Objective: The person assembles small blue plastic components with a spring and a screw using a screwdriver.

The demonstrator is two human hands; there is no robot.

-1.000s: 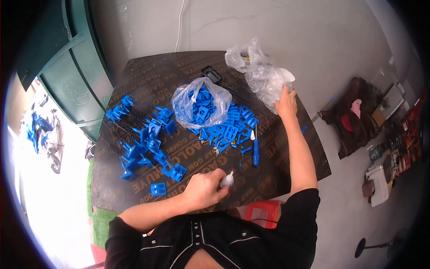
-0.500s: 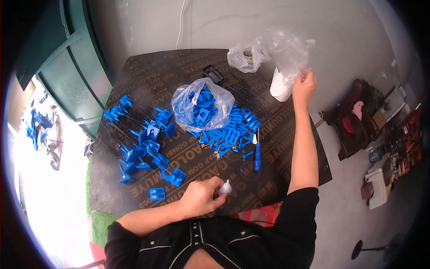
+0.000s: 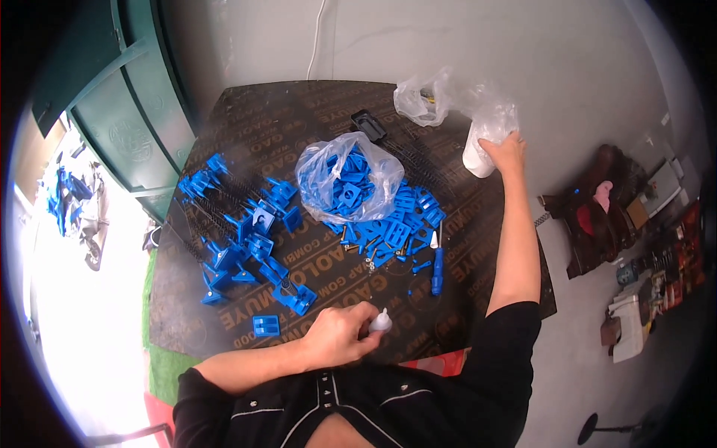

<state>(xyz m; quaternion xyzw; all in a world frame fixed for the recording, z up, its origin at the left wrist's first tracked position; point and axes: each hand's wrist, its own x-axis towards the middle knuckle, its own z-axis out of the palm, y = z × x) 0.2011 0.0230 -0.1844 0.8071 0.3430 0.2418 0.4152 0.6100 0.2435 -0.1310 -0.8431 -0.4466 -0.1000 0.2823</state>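
My left hand [image 3: 342, 336] is closed round a small white squeeze bottle [image 3: 382, 323] with a pointed nozzle, low over the table's near edge. At the far right, my right hand [image 3: 509, 154] grips a crumpled clear plastic bag [image 3: 494, 118] against a white container [image 3: 476, 158]; the bag partly covers that container. A blue plastic block [image 3: 266, 325] lies left of my left hand. Several assembled blue pieces with black springs [image 3: 258, 245] spread over the table's left side. In the middle, an open clear bag [image 3: 310, 187] holds blue plastic parts [image 3: 348, 196].
Loose blue parts [image 3: 396, 231], screws and a blue-handled screwdriver [image 3: 438, 270] lie right of the middle bag. Behind it are black springs [image 3: 414, 163] and a black tray [image 3: 369, 125]. Another clear bag [image 3: 420, 103] sits at the back edge, by the wall.
My right hand has shifted from pinching the raised clear bag to a wider grip by the white container, and the bag has come down. My left hand still holds the squeeze bottle.
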